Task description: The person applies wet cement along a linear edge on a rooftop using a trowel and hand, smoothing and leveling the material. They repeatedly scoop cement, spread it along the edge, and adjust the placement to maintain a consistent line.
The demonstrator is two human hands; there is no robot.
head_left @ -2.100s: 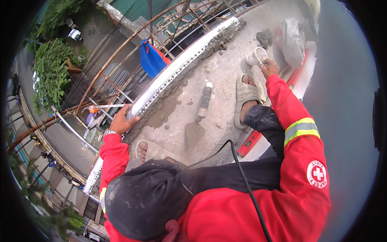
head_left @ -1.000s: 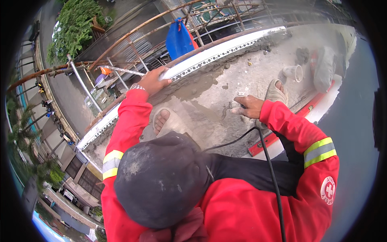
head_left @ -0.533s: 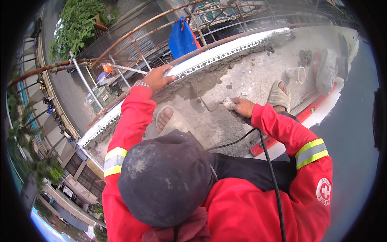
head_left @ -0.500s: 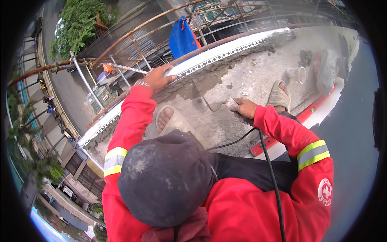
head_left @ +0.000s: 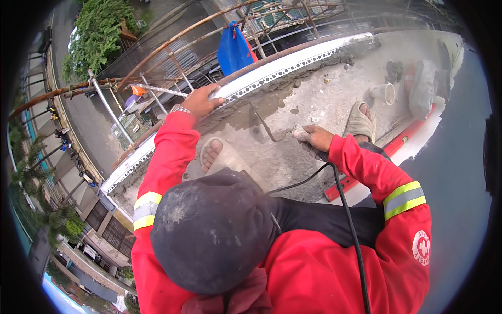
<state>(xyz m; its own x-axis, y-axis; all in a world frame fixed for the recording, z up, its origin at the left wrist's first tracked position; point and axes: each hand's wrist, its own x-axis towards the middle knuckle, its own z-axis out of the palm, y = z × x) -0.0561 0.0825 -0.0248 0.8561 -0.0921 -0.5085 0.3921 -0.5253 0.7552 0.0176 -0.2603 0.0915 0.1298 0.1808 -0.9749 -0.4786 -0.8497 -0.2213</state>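
Observation:
My left hand (head_left: 201, 101) rests on the white ledge (head_left: 277, 72) at the slab's outer edge. Its thumb and forefinger are apart, and the thumb lies by a white perforated edging strip (head_left: 250, 90). Closer to the middle, my right hand (head_left: 317, 139) is closed round the mortar-crusted handle of a trowel (head_left: 270, 135). The trowel's thin grey blade is low over the slab and hard to tell from the wet mortar (head_left: 266, 104) along the strip.
Rusty scaffold pipes (head_left: 157, 57) run beyond the ledge, with a blue cloth (head_left: 232, 49) on them and a street below. A white cup (head_left: 384, 94), a plastic bag (head_left: 422, 90) and a red spirit level (head_left: 402, 140) lie right. A black cable (head_left: 342, 201) hangs near my right arm.

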